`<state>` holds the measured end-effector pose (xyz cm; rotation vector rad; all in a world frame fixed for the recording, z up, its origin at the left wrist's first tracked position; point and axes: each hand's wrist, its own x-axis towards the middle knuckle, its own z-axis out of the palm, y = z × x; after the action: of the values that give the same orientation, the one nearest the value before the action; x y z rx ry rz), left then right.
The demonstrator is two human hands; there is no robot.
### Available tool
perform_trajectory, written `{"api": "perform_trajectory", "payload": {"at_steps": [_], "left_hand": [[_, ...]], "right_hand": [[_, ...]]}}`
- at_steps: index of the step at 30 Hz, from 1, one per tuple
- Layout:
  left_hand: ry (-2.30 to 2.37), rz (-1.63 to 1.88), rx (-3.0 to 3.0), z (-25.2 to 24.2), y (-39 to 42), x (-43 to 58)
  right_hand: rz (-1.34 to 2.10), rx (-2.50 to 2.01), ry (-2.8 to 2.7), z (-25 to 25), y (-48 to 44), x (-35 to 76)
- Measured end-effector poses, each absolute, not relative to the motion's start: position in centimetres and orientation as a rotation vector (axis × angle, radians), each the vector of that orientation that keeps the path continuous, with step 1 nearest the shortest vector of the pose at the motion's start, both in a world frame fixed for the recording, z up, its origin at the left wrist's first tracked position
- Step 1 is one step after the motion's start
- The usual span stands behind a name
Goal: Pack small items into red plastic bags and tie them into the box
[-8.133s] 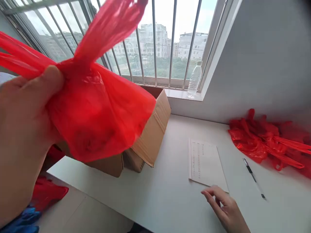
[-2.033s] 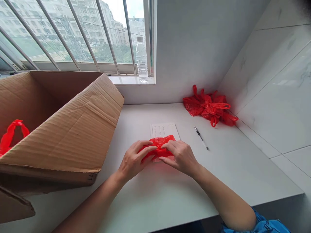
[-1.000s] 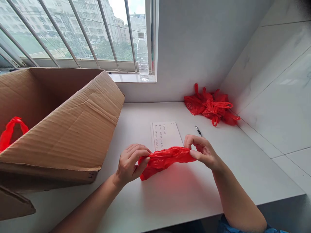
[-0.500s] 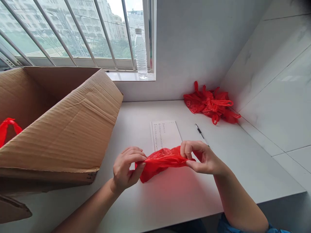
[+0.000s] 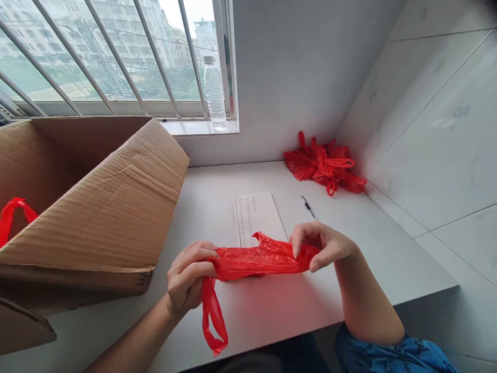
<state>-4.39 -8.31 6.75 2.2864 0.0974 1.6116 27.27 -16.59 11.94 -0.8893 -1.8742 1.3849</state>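
Note:
A red plastic bag (image 5: 256, 263) is stretched sideways between my two hands, above the table and partly over the lower end of a white notepad (image 5: 258, 217). My left hand (image 5: 192, 277) is closed round the bag's left end, and a looped handle hangs down below it. At the bag's right end, my right hand (image 5: 324, 244) has its thumb and fingers curled on the plastic, gripping it. Small rows of writing show on the notepad.
On the left stands a large open cardboard box (image 5: 116, 207) with a red handle inside. Red bags (image 5: 326, 163) lie heaped at the back right. A pen (image 5: 307, 206) lies right of the notepad. A clear bottle (image 5: 215, 96) stands on the windowsill.
The bag is now drawn out flatter and wider, and a handle loop has come to hang below my left hand. My left hand has moved a little left. The view has shifted slightly.

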Motion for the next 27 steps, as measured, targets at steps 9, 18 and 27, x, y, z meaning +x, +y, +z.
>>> {"api": "perform_trajectory", "payload": {"at_steps": [9, 18, 27], "left_hand": [[0.641, 0.970, 2.432, 7.9, -10.0, -5.0], [0.845, 0.799, 2.402, 8.7, -11.8, -4.3], [0.781, 1.068, 2.197, 9.1, -12.0, -4.0]], "right_hand": [[1.012, -1.273, -1.791, 12.9, -17.0, 26.6], [0.623, -1.598, -2.162, 13.0, -17.3, 22.8], [0.754, -1.656, -2.330, 12.1, -17.6, 20.7]]}}
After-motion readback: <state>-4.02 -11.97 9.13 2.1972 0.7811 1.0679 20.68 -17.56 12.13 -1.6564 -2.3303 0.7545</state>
